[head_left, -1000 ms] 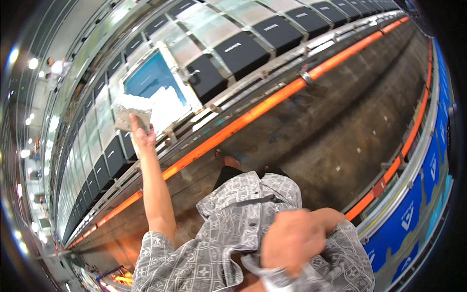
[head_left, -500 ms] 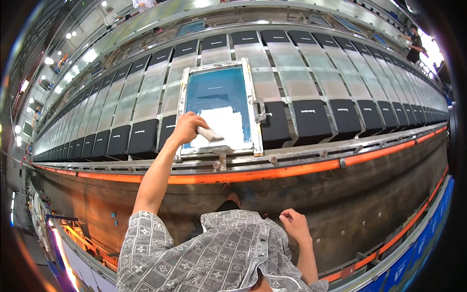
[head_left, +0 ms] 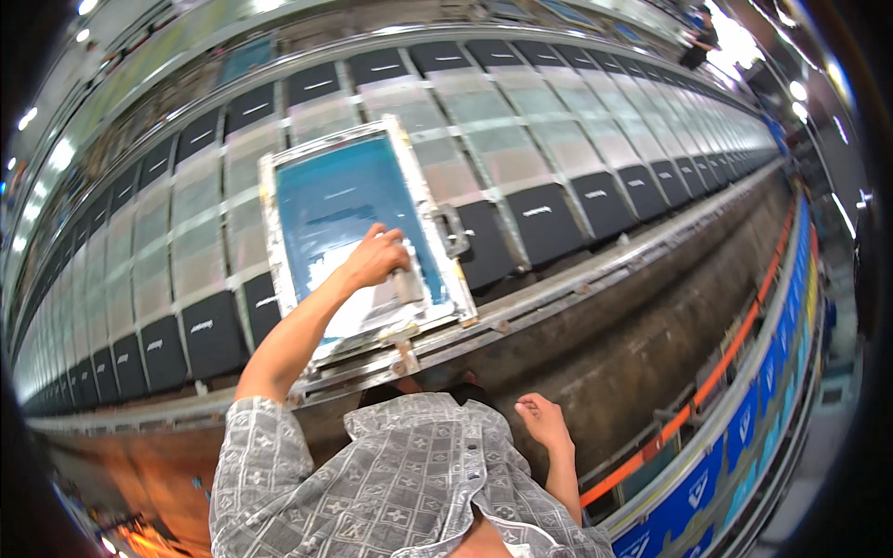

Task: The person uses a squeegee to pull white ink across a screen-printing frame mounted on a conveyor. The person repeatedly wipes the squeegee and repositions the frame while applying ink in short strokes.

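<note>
My left hand [head_left: 378, 258] is closed around the grip of a squeegee [head_left: 406, 285] with a pale blade, over the near right part of a printing screen. The screen frame [head_left: 270, 209] is a rectangle smeared with white, and its mesh [head_left: 344, 191] is blue. White ink [head_left: 367, 302] covers the mesh's near part, around and below the squeegee. A metal handle [head_left: 453, 231] sticks out from the frame's right side. Away from the screen, my right hand [head_left: 545, 418] hangs by my shirt front with its fingers curled in; nothing shows in it.
Long pale boards [head_left: 507, 130] with black fabric pieces [head_left: 539, 214] at both ends line up left and right. A metal rail [head_left: 558, 296] borders their near side. Behind on the right run an orange bar [head_left: 642, 470] and blue panels [head_left: 693, 502]. Another person [head_left: 699, 39] stands far right.
My left hand has carried the squeegee rightward across the screen, and the squeegee has turned. The whole view has swung and tilted. My right hand stays curled at my side.
</note>
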`<state>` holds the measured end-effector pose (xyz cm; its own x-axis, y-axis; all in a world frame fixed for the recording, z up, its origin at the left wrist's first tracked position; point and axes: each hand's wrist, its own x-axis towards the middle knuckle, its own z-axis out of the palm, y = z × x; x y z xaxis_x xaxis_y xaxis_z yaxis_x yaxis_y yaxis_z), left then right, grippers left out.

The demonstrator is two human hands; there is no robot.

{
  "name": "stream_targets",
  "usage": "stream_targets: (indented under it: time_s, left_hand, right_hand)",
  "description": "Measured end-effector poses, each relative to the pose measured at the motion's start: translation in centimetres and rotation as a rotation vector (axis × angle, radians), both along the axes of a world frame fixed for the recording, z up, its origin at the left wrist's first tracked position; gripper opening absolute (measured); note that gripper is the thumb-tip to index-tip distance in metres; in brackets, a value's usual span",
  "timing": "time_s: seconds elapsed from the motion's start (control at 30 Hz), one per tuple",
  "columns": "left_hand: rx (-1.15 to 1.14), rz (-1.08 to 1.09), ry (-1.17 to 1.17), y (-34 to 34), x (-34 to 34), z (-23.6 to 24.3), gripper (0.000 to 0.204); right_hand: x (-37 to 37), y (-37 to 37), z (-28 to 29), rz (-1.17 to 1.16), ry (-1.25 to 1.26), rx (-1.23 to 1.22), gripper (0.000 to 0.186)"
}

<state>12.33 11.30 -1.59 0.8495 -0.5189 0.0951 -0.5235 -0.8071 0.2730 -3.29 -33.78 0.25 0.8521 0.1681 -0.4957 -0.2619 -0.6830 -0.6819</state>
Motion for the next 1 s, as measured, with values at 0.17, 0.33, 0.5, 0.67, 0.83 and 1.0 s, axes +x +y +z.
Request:
stream_targets:
  time_s: [0.17,0.33,0.5,0.67,0.83,1.0]
  left_hand:
    - [0.013,-0.08,-0.03,0.9,-1.6,1.6,0.021]
    - [0.336,0.168,0.14,2.4,-5.3,5.1,0.009]
    - [0.038,0.913,0.354,2.0,-9.8,7.6,0.029]
    - [-0.188,1.456,0.306,-0.1,-14.0,6.0,0.033]
    - [-0.109,1.795,0.184,-2.2,-13.9,4.4,0.03]
    - [-0.163,1.805,0.213,-4.2,-11.3,2.5,0.03]
  right_hand:
    - [2.2,-0.6,2.1,0.1,-0.053,-0.057,0.024]
    - [9.0,1.7,4.8,0.237,-0.145,-0.013,0.02]
    - [15.9,4.5,3.5,0.369,-0.209,0.116,0.019]
    - [21.3,8.7,2.1,0.494,-0.243,0.197,0.016]
    - [27.4,14.7,-0.8,0.462,-0.448,0.281,0.015]
    - [32.1,22.0,-6.2,0.194,-0.454,0.248,0.024]
